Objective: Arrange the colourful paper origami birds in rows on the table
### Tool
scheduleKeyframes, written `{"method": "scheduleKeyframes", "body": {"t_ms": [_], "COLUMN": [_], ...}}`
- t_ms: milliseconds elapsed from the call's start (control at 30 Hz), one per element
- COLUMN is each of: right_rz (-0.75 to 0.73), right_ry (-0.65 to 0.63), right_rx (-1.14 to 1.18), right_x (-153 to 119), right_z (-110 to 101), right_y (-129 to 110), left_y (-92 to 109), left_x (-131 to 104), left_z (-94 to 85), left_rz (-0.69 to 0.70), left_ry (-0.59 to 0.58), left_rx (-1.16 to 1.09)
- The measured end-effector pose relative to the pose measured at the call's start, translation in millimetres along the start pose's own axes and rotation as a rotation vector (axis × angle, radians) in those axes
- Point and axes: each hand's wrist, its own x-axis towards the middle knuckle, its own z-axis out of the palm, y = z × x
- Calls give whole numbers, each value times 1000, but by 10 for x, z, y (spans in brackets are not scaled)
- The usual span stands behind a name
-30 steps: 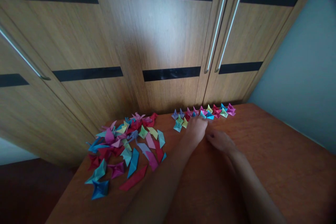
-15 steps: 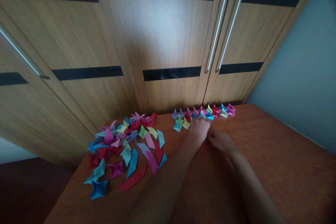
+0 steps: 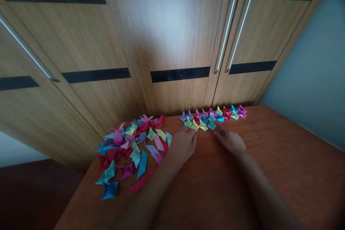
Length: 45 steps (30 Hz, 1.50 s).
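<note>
1. Currently, the left hand (image 3: 183,143) is palm-down with bent fingers, its tips reaching the near edge of a band of small, pointed, folded-paper pieces (image 3: 226,114); whether it grips anything cannot be told, since the fingertips are partly hidden.
2. Just beyond those fingertips stands a light green folded-paper piece (image 3: 188,122) with sharp points.
3. To its right come two pale yellow folded-paper pieces (image 3: 203,125), side by side, then a teal pointed paper piece (image 3: 211,125).
4. The right hand (image 3: 232,142) lies low over the reddish-brown wooden tabletop (image 3: 210,187), fingers loosely curled, tips pointing inward near the teal piece; whether anything is pinched there cannot be told.
5. Two lilac folded-paper pieces (image 3: 183,116) mark the band's left end, and a magenta folded-paper piece (image 3: 242,111) its right end, close to the wooden cabinet (image 3: 178,95).
6. Left of the left hand spreads a loose heap of multicoloured folded paper (image 3: 118,137).
7. Along its near side lie a flat blue slanted paper strip (image 3: 142,165), a flat red paper strip (image 3: 142,181), partly behind the left forearm, and a dark blue star-like paper piece (image 3: 110,190).
</note>
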Motion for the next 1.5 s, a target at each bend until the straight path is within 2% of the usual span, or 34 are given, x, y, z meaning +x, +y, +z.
{"method": "scheduleKeyframes", "body": {"t_ms": [167,367,500,633,733,833,900,1000,1133,1267,1500], "right_rz": [42,41,59,51,45,41,22,-8,3,0,-53], "right_ry": [46,76,81,94,91,91,109,122,92,68,75], "right_rx": [-98,-142,-156,-165,-139,-86,-35,34,30,1,7], "right_x": [-2,22,23,14,17,28,30,24,11,9,-12], "right_z": [64,137,151,158,166,172,174,174,175,175,158], "right_y": [-158,-170,-180,-198,-179,-123,-71,-4,14,-11,-12], "left_y": [-198,-290,-383,-623,-891,-1163,-1308,-1434,-1452,-1409,-1338], "left_x": [-619,-1211,-1526,-1747,-1851,-1952,-2026,-2125,-2171,-2102,-1984], "left_z": [-193,-406,-511,-606,-739,-889,-948,-947,-870,-810,-746], "left_rz": [-45,-87,-132,-169,-248,-335,-344,-309,-306,-293,-280], "left_ry": [-62,-91,-20,71,126,131,103,63,127,196,197], "left_rx": [-52,-91,-62,44,196,344,391,369,333,319,235]}}
